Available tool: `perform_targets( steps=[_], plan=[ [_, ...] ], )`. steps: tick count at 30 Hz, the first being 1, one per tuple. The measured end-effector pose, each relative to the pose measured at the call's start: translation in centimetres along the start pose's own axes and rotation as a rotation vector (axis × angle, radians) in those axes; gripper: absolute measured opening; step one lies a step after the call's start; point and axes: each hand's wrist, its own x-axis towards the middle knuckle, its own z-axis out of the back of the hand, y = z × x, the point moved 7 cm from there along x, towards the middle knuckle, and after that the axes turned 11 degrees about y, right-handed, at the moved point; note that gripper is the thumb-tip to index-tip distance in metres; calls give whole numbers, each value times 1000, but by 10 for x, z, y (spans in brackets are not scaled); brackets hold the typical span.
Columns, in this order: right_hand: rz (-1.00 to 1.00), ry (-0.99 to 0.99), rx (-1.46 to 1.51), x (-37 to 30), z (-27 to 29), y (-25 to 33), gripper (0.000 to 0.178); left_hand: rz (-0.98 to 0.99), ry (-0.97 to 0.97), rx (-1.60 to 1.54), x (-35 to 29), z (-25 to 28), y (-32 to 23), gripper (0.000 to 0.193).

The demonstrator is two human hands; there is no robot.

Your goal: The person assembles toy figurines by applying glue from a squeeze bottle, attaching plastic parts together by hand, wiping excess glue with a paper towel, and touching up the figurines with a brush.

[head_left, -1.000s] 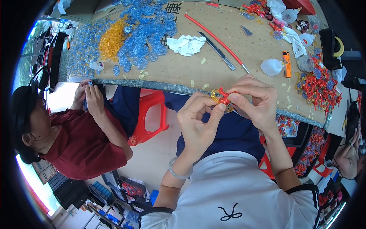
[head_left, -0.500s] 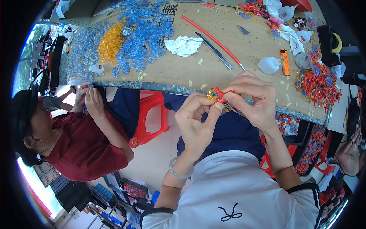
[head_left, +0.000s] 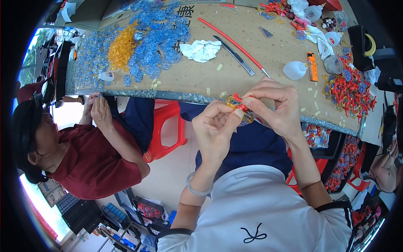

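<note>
Both my hands are raised together just past the table's front edge. Between them is a small red figurine with a clear yellow ring part (head_left: 240,105). My left hand (head_left: 216,126) pinches it between thumb and forefinger from the left. From the right, the thumb and fingertips of my right hand (head_left: 275,103) press on its red top. The fingertips hide much of the piece. To the right on the table lies a heap of similar red, yellow and blue pieces (head_left: 352,90).
Blue clear pieces (head_left: 161,38) and a yellow pile (head_left: 121,46) cover the table's far left. A white cloth (head_left: 200,51), a knife (head_left: 235,55), a red rod (head_left: 231,44) and a squeeze bottle (head_left: 294,70) lie ahead. A co-worker in a dark red shirt (head_left: 96,161) sits at left.
My hands have shifted very slightly left, and the red figurine has turned a little between my fingertips. My right fingers sit a bit differently on it. Both hands keep their hold.
</note>
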Motion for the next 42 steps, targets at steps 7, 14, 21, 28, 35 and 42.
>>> perform_targets(
  steps=[7,14,21,28,35,42],
  plan=[
    [-33,15,94,-1,-1,-7,8,-15,-2,44,0,0,-3,3],
    [-43,18,111,-1,0,-8,8,-9,0,77,2,0,-5,4],
    [-256,93,29,-8,4,-5,10,240,114,-130,6,12,13,5],
    [12,91,-88,6,9,20,22,459,219,-754,2,4,38,24],
    [52,245,-87,11,2,14,15,510,331,-653,-2,-4,47,40],
    [-229,179,14,2,9,-15,13,86,96,138,5,8,17,42]
  ],
)
